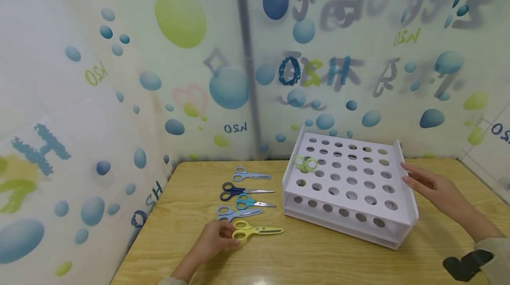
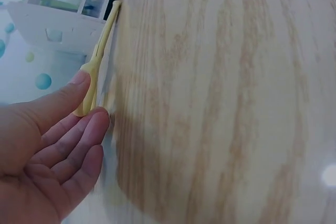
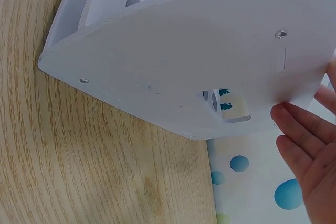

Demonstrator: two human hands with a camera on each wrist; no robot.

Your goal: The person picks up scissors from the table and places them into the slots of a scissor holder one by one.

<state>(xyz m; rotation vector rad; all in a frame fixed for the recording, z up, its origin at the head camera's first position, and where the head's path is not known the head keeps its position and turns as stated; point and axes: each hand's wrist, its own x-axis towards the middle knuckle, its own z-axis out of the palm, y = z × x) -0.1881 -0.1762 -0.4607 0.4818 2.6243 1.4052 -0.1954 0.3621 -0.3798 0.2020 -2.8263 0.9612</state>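
Resting on the pale wood-grain tabletop (image 1: 318,254), the left hand (image 1: 215,238) pinches the looped handle of the yellow plastic-handled scissors (image 1: 255,230) between thumb and fingertips; the pair lies flat at the near end of a row, its blades pointing toward the white perforated rack (image 1: 350,183). Beyond it lie four more scissors: light blue (image 1: 235,212), teal (image 1: 251,202), dark navy (image 1: 239,191) and pale blue (image 1: 249,174), all with smooth plastic loops and thin metal blades. The rack is a boxy matte board frame, its top drilled with rows of round holes. One hole at its left edge holds light green scissors (image 1: 305,163), handles upward. The right hand (image 1: 432,187) lies open, straight fingers touching the rack's right side panel.
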